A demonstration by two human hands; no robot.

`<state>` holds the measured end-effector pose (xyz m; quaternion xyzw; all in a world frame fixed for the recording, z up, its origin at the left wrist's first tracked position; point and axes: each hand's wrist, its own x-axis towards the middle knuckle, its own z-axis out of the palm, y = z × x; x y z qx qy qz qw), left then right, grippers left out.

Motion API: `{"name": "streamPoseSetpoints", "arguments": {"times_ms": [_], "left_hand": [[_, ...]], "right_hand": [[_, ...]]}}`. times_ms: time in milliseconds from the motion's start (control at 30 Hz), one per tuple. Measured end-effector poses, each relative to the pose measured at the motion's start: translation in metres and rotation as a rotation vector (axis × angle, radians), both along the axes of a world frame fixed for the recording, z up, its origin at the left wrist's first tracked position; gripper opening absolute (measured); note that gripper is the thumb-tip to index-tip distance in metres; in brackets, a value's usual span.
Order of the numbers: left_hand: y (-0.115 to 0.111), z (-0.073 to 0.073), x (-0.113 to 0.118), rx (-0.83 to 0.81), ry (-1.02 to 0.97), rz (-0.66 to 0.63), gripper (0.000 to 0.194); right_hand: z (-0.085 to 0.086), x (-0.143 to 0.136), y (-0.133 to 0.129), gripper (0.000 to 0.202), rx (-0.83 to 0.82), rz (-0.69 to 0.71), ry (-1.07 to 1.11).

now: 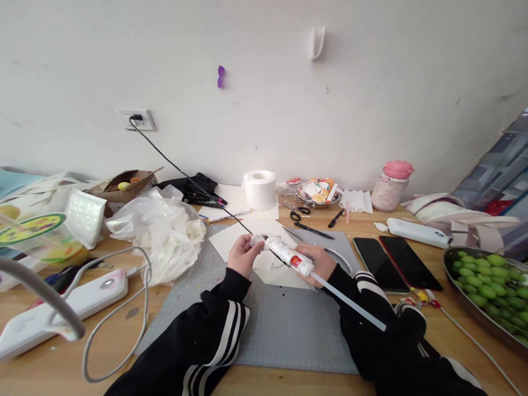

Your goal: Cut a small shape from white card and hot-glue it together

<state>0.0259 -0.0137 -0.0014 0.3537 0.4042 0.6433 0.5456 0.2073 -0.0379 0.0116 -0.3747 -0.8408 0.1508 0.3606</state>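
Note:
My right hand (317, 264) is wrapped round a white hot glue gun (284, 250). A long pale glue stick (349, 302) sticks out of its rear end, towards my right forearm. Close to the gun's nozzle, my left hand (245, 254) pinches a small whitish, clear-looking piece (257, 240), too small to name surely. Whether nozzle and piece touch, I cannot tell. Beneath both hands, white paper sheets (231, 239) lie on a grey cutting mat (272, 330).
A black cord (171, 164) runs from the wall socket (136, 120) down towards my hands. Behind them stand a paper roll (260, 192) and scissors (300, 213). Two phones (381, 265) and a bowl of green fruit (451, 272) lie right; a plastic bag (161, 236) and power bank (77, 305) left.

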Motion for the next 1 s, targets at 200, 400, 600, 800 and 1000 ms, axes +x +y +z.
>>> {"name": "streamPoseSetpoints", "arguments": {"times_ms": [200, 400, 600, 800, 1000], "left_hand": [[0.0, -0.0003, 0.0001, 0.005, 0.025, 0.003, 0.035], [0.0, -0.0011, -0.0003, 0.009, 0.051, -0.004, 0.032], [0.0017, -0.0056, -0.0005, 0.004, 0.039, -0.001, 0.032], [0.0024, -0.0073, -0.0004, -0.009, 0.017, 0.0, 0.034], [0.0034, -0.0089, -0.0009, -0.006, 0.017, 0.009, 0.03]], "right_hand": [[-0.0051, 0.0008, -0.0009, 0.01, -0.057, -0.057, -0.035], [-0.0067, 0.0014, -0.0013, 0.009, -0.113, -0.072, -0.054], [-0.0066, 0.0021, -0.0011, 0.011, -0.149, -0.087, -0.062], [-0.005, 0.0009, -0.0024, 0.012, -0.164, -0.1, -0.04], [-0.0066, 0.0009, -0.0011, 0.01, -0.168, -0.179, 0.049]]}}
